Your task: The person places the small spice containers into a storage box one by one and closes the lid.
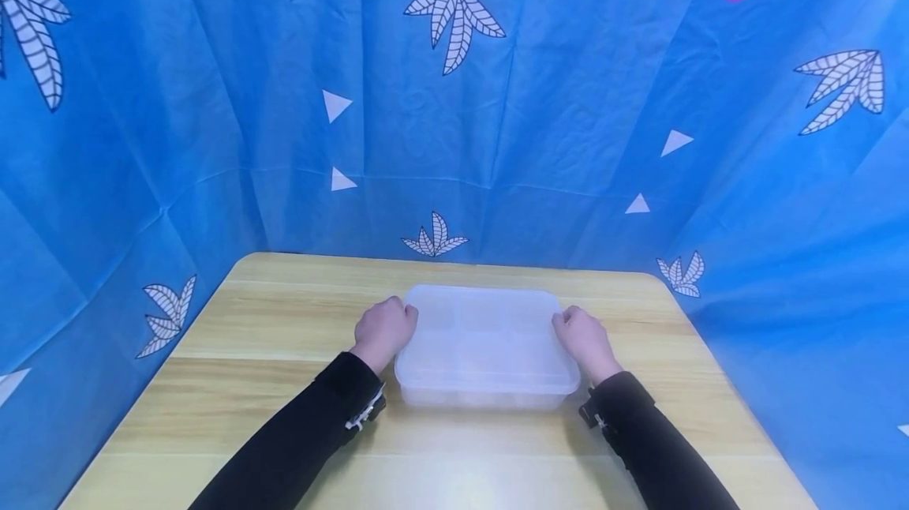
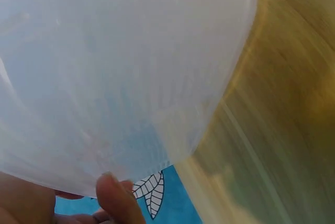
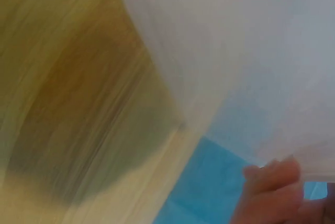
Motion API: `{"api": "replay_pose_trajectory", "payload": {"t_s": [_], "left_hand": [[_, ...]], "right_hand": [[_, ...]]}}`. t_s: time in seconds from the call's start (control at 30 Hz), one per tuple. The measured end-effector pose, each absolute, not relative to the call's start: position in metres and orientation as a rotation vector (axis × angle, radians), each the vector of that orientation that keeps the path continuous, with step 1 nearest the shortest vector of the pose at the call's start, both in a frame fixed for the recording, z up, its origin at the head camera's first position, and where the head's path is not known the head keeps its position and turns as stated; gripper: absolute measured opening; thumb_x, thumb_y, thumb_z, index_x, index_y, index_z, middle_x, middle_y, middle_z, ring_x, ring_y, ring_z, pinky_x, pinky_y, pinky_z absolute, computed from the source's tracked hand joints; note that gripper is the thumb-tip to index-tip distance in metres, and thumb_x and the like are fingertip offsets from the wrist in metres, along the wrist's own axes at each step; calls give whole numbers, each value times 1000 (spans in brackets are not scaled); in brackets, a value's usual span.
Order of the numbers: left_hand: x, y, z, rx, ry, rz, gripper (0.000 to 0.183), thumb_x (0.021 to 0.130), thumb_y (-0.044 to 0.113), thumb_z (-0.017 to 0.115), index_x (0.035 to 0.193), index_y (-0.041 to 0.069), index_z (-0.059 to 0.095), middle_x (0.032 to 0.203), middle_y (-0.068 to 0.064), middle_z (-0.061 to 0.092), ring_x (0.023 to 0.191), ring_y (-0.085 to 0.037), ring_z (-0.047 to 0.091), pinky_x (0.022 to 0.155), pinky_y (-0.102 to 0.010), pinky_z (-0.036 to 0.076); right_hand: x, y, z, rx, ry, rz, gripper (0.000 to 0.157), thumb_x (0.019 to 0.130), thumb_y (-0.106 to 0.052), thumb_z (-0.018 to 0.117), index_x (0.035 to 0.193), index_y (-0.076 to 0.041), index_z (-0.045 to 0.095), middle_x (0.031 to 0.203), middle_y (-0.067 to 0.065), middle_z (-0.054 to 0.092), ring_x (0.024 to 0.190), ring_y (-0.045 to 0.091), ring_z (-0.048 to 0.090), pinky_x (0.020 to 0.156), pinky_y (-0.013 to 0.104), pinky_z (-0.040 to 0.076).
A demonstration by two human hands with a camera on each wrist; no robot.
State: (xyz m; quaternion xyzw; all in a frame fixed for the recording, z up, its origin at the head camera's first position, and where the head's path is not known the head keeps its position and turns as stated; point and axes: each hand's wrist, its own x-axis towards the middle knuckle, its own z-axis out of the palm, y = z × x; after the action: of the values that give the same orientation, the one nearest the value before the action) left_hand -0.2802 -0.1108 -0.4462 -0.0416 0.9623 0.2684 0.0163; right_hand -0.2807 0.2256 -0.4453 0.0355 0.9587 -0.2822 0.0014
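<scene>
A translucent white plastic food container with a rounded rectangular lid is at the middle of the table, and faint dividing lines show through its top. At its left side my left hand grips the rim with curled fingers. The right hand grips the opposite rim, its thumb over the edge. In the left wrist view the container's wall fills much of the picture, with fingertips at its rim. Fingers also hold the rim in the right wrist view. What is inside cannot be made out.
The light wooden table has rounded far corners. A blue patterned curtain hangs behind it and along both sides. Black sleeves with wrist-worn devices cover both forearms.
</scene>
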Motion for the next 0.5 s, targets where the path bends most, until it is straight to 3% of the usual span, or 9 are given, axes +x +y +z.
{"api": "replay_pose_trajectory", "payload": {"t_s": [0.13,0.27,0.37,0.5], "left_hand": [[-281,-111,-447,-163,2944,813,50,104,35,36,126,-4,59,98,-14,64,73,-28,56,55,-36,44],[-282,-111,-448,-175,2925,795,55,105,37,33,136,-4,55,125,-19,63,87,-30,60,64,-40,50],[-284,-111,-449,-177,2915,794,57,105,38,31,137,-4,54,131,-20,61,93,-31,61,69,-42,51],[-285,-111,-451,-178,2898,808,58,105,38,28,136,-3,55,126,-19,62,89,-30,59,65,-40,48]], "right_hand": [[-280,226,-446,120,3002,-863,41,104,-31,40,109,5,59,96,18,65,86,34,61,77,49,53],[-280,226,-447,127,2990,-833,46,105,-34,35,115,6,57,102,20,64,93,38,62,82,52,53],[-281,225,-449,125,2976,-816,51,105,-34,31,122,8,53,112,27,63,103,46,61,88,57,51],[-282,224,-451,125,2951,-802,58,106,-36,25,134,11,45,130,34,55,117,53,53,97,62,46]]}}
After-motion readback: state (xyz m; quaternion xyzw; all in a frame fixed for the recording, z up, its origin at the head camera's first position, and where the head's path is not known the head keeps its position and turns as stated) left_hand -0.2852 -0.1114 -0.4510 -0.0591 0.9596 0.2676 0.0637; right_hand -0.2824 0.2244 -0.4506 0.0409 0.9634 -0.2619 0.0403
